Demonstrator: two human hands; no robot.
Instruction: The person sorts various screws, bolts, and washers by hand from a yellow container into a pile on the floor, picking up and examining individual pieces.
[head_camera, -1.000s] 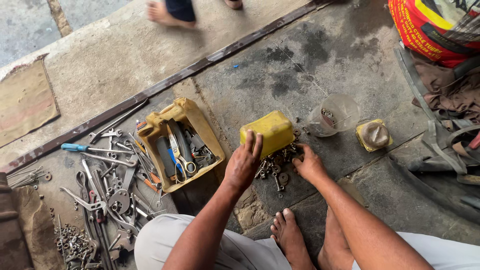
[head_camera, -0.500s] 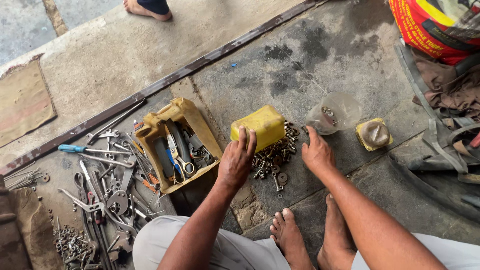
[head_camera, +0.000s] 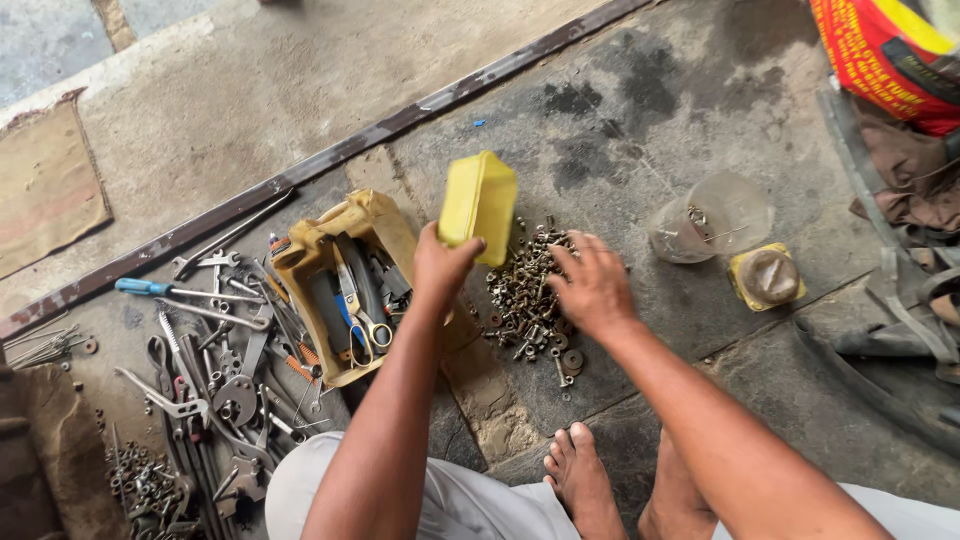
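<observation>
Across a stained concrete floor (head_camera: 300, 110), seen from above, with a dark metal strip (head_camera: 330, 160) running from 8 o'clock up to 1 o'clock. At 9 o'clock of centre, a loose scatter of spanners and pliers (head_camera: 200, 350), beside a tan tool tray (head_camera: 345, 280) packed with scissors and more tools. At 2 o'clock, a red and yellow sack (head_camera: 885, 60). At 3 o'clock, a clear plastic jar (head_camera: 710, 215) lying tipped, and just below it a small yellow container with a round cap (head_camera: 765, 278). At centre, a yellow plastic tub (head_camera: 480, 205), lifted and tipped on edge, pinched along its lower rim by the left hand (head_camera: 440, 270), thumb on the near side. Just right of the tub, a pile of nuts and bolts (head_camera: 530, 290) on the floor. Over the pile's right edge, the right hand (head_camera: 595, 290), fingers spread, fingertips touching the hardware. At 6 o'clock, bare feet (head_camera: 585, 480).
</observation>
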